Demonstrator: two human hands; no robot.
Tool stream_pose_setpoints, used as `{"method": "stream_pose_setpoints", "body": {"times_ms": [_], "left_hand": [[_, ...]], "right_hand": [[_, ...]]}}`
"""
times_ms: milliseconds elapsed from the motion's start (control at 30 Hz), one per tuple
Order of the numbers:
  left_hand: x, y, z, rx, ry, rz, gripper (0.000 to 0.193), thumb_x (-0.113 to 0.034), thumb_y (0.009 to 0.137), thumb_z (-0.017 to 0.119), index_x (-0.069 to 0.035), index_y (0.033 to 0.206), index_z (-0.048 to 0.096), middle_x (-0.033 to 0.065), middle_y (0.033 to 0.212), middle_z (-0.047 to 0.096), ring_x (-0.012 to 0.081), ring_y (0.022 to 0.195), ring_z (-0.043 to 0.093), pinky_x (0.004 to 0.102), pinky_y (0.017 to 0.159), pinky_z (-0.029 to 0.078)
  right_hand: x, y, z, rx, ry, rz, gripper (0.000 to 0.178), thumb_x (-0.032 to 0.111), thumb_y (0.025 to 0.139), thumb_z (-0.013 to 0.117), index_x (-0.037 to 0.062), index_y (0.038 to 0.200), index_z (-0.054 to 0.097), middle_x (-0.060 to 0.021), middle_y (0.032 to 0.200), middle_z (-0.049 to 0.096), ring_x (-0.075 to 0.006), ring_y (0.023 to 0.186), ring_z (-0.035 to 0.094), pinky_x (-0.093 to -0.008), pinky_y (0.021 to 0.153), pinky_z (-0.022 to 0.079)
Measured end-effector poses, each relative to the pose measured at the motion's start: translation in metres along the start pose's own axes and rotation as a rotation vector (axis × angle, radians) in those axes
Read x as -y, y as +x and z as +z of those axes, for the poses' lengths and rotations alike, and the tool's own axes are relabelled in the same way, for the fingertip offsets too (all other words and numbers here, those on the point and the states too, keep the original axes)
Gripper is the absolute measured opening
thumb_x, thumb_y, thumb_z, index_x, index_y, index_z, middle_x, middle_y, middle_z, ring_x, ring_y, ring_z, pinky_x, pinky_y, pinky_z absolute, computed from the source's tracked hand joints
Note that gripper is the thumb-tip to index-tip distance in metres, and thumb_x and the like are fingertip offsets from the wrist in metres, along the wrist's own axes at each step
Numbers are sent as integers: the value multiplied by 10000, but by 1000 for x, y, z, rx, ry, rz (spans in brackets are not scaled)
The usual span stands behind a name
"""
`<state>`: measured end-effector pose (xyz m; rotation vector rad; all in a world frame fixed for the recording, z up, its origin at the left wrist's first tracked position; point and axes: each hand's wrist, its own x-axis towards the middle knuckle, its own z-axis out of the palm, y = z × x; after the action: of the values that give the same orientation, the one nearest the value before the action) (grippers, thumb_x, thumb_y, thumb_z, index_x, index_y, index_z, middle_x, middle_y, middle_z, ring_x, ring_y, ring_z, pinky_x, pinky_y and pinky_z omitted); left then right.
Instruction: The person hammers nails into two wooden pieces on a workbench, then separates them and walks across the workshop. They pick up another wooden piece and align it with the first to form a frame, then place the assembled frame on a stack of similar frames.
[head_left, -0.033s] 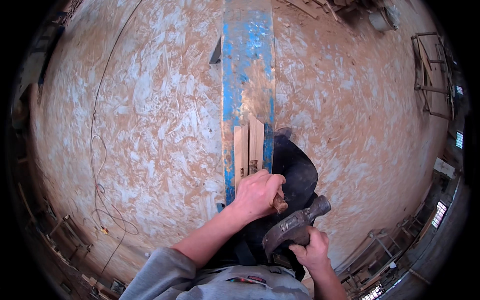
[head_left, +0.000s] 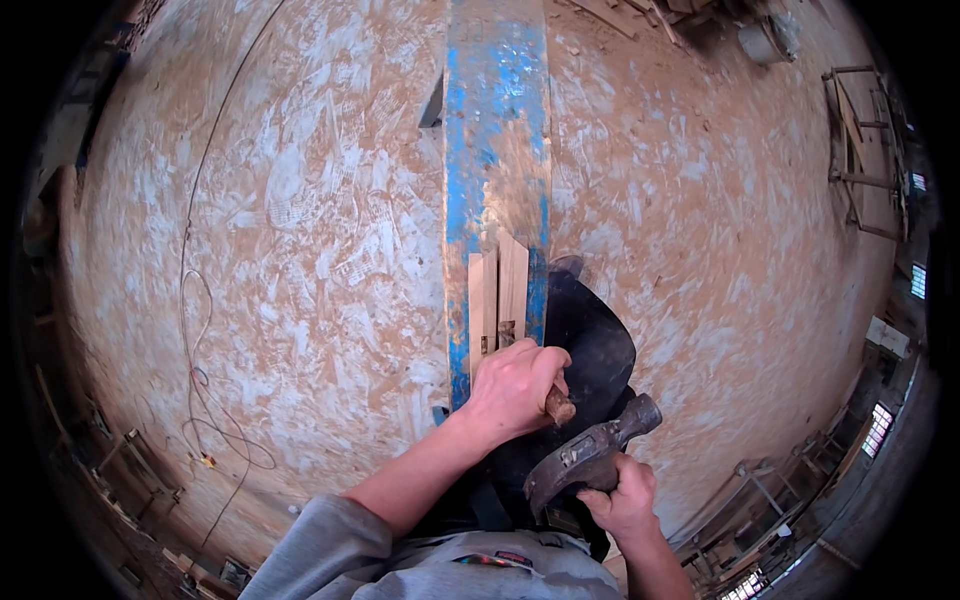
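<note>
My left hand (head_left: 512,388) is wrapped round a chisel (head_left: 560,406) whose worn wooden handle end sticks out toward the lower right. Most of the chisel is hidden by the fingers, and I cannot make out where its edge touches. Just ahead of this hand, two light wooden pieces (head_left: 513,275) with slanted far ends lie side by side on a narrow bench (head_left: 497,150) with worn blue paint. Small dark cuts show in both pieces. My right hand (head_left: 622,500) grips a claw hammer (head_left: 590,455) by its handle, close below the head; the head is apart from the chisel.
My dark-trousered leg (head_left: 590,340) is at the bench's right side. A thin cable (head_left: 190,235) runs across the stained floor on the left. At the far right are a pale bucket (head_left: 765,42) and a frame (head_left: 865,180); scrap wood lies at the far edge.
</note>
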<state>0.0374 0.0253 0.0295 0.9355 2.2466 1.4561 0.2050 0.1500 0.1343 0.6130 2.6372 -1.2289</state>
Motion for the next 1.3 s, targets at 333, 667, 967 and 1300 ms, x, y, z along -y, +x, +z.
{"method": "stream_pose_setpoints", "body": {"times_ms": [333, 667, 967, 1300], "left_hand": [[4, 4, -3, -9, -42, -50, 329, -84, 623, 728, -63, 928, 608, 45, 698, 617, 257, 649, 616, 371, 552, 495], [3, -1, -5, 0, -14, -28, 317, -76, 668, 713, -59, 965, 606, 67, 716, 614, 270, 682, 619, 385, 575, 505], [12, -12, 1, -4, -18, 67, 350, -51, 645, 728, -57, 968, 592, 44, 737, 601, 254, 721, 606, 357, 621, 502], [-3, 17, -38, -264, -589, -442, 132, -36, 875, 622, -26, 1006, 636, 60, 815, 648, 124, 755, 626, 289, 638, 519]], "right_hand": [[-11, -2, -1, -41, 1, -148, 470, 310, 669, 872, -7, 913, 625, -174, 718, 651, -362, 633, 664, -409, 567, 527], [-8, -4, 7, 25, -88, 124, 484, 327, 626, 886, 28, 913, 636, -154, 734, 656, -338, 665, 672, -403, 611, 540], [10, 13, 8, 99, -217, 146, 452, 303, 689, 859, -13, 899, 612, -197, 706, 655, -362, 652, 673, -403, 577, 538], [-11, -31, 1, -78, 71, 266, 399, 275, 730, 829, 9, 928, 608, -178, 736, 670, -348, 676, 690, -393, 594, 539]]}}
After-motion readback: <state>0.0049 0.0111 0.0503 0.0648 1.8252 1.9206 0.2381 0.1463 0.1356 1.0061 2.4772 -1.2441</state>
